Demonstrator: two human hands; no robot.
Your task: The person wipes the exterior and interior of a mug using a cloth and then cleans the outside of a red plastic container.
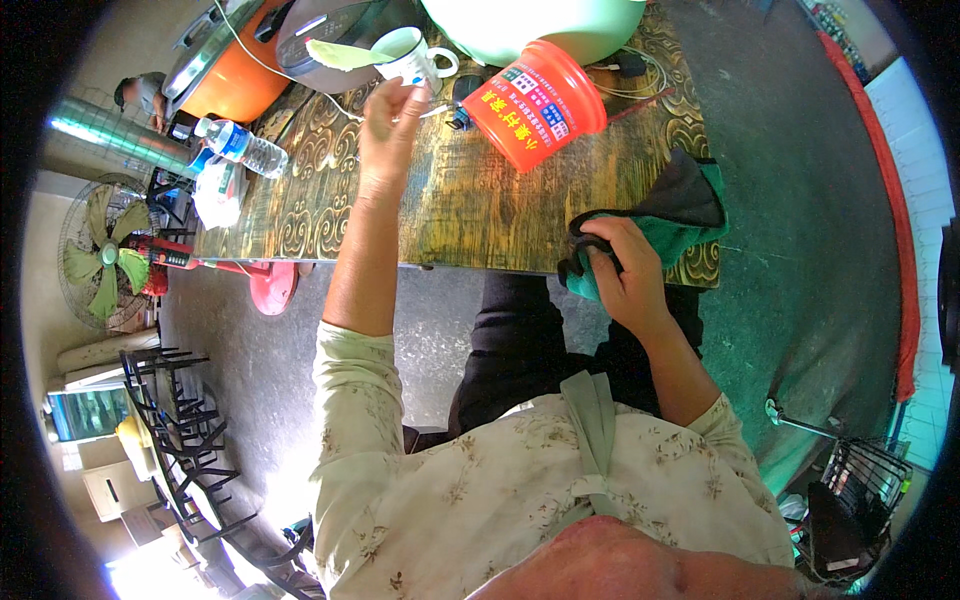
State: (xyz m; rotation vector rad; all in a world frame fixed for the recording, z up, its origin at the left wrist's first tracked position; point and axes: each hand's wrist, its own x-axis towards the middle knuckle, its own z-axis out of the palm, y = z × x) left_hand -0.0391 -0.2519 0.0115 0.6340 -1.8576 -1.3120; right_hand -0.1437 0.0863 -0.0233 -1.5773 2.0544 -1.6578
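Note:
My left hand is raised at the near side of a white mug, its thumb and fingertips drawn together over the mug's lower edge; whether they touch it is unclear. A pale green, flat piece lies across the mug's rim. Gripped in my right hand is a green and black cloth, which spreads over the front right corner of the wooden table. Between the hands, farther back, a red plastic bucket with printed writing lies tilted on the tabletop.
Behind the bucket stands a large pale green basin. Cables lie near it. At the left are an orange pot, a water bottle and a white plastic bag. A standing fan and a person are beyond.

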